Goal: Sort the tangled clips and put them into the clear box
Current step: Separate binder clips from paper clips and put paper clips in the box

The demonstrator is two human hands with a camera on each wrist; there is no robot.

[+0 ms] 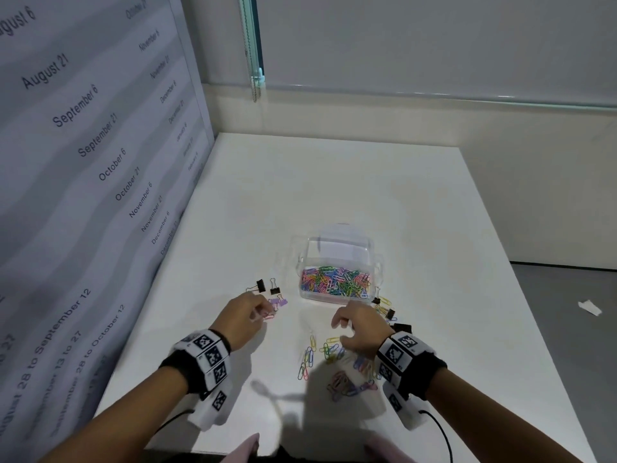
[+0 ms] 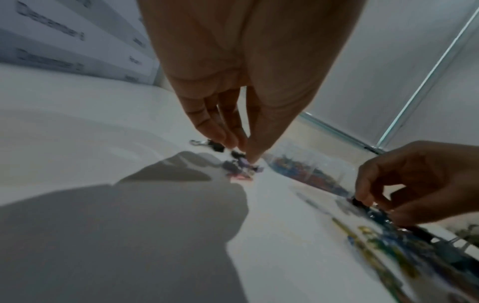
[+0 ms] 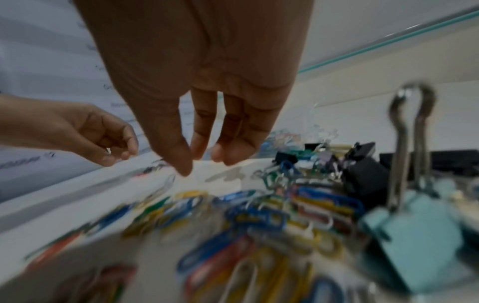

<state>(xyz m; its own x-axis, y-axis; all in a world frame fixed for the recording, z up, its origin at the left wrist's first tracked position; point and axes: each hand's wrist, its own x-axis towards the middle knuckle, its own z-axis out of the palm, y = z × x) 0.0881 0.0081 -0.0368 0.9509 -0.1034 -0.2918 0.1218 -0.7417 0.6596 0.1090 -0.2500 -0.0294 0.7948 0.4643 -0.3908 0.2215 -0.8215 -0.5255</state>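
The clear box [image 1: 337, 259] stands mid-table, its floor covered with coloured paper clips [image 1: 335, 281]. A tangled pile of paper clips [image 1: 334, 362] lies in front of it, seen close up as paper clips [image 3: 259, 215] in the right wrist view. My right hand [image 1: 350, 325] hovers over that pile, its fingers [image 3: 199, 147] pointing down and slightly parted, with nothing between them. My left hand [image 1: 253, 312] reaches down at the purple binder clips [image 1: 278, 301], its fingertips [image 2: 241, 143] drawn together just above them. Whether they pinch a clip is hidden. A pink paper clip [image 1: 268, 316] lies by that hand.
Two black binder clips [image 1: 267, 287] sit left of the box. More black binder clips [image 1: 397, 324] lie to the right. A pale teal binder clip [image 3: 414, 235] stands close to my right wrist. A printed wall panel [image 1: 83, 195] borders the table's left edge. A paper scrap [image 1: 589, 307] lies far right.
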